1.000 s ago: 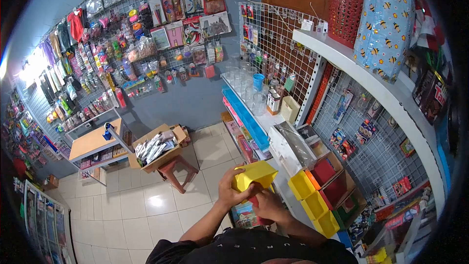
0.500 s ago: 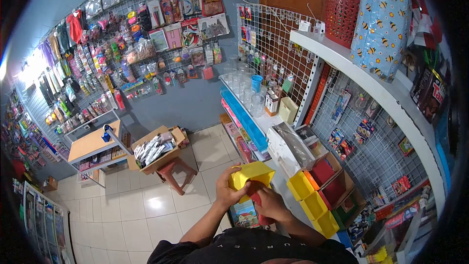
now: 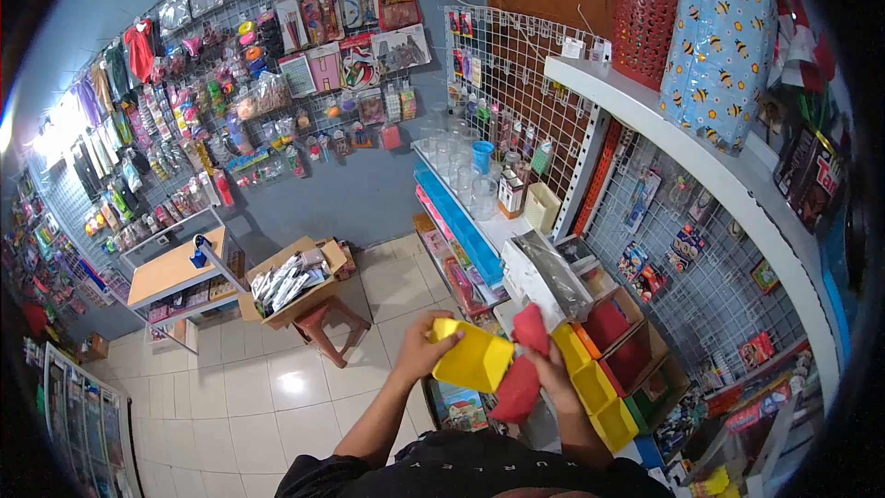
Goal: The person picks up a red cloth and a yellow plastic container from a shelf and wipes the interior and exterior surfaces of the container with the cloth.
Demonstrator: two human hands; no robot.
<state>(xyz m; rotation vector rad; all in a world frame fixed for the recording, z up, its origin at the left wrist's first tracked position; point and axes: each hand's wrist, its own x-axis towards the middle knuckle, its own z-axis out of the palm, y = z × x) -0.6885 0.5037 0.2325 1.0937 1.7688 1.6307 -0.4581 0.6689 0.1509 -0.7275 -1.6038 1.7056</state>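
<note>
My left hand (image 3: 423, 348) grips the left side of a yellow plastic bin (image 3: 472, 358), thumb over the rim, its open side tilted up toward me. Just to the right, my right hand (image 3: 554, 374) is closed around a red cloth (image 3: 518, 389), which hangs out above and below the fingers beside the bin's right edge. Beyond the right hand, several similar yellow bins (image 3: 591, 385) stand in a row on the shelf.
A white shelf with glass jars (image 3: 482, 195) and a blue tray (image 3: 466, 224) lies ahead. Cardboard boxes with red contents (image 3: 608, 323) sit at right. On the floor side, an open carton (image 3: 292, 282) rests on a brown stool (image 3: 334, 325). A white curved shelf (image 3: 728, 166) juts out at right.
The red cloth has come out of the yellow bin and moved right with my right hand. My left hand has tipped the bin so its inside faces me.
</note>
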